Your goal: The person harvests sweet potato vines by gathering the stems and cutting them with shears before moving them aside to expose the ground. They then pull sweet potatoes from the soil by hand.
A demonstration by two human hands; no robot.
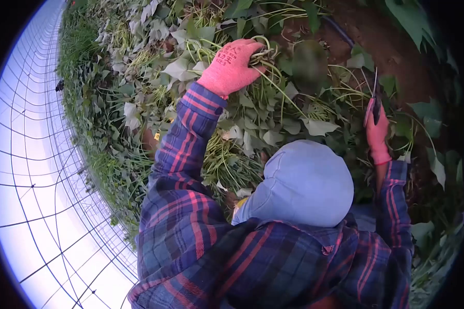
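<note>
My left hand (232,69), in a pink glove with dark lettering on its back, is closed around a bunch of leafy vine stems (265,55). The cut or loose ends cannot be told apart in the tangle. Over on the right, my right hand (378,134), also gloved in pink, grips a pair of scissors (375,95). Their blades point away from me and stand apart, beside thin green stems (349,91). Part of the scissors' handle is hidden by the glove.
My bent knee (309,180) in light blue cloth rises between my arms. Dense vines and leaves (123,92) cover the ground around me. A dark hose (339,30) lies on brown soil (397,49). Wire mesh (41,190) spans the bright left side.
</note>
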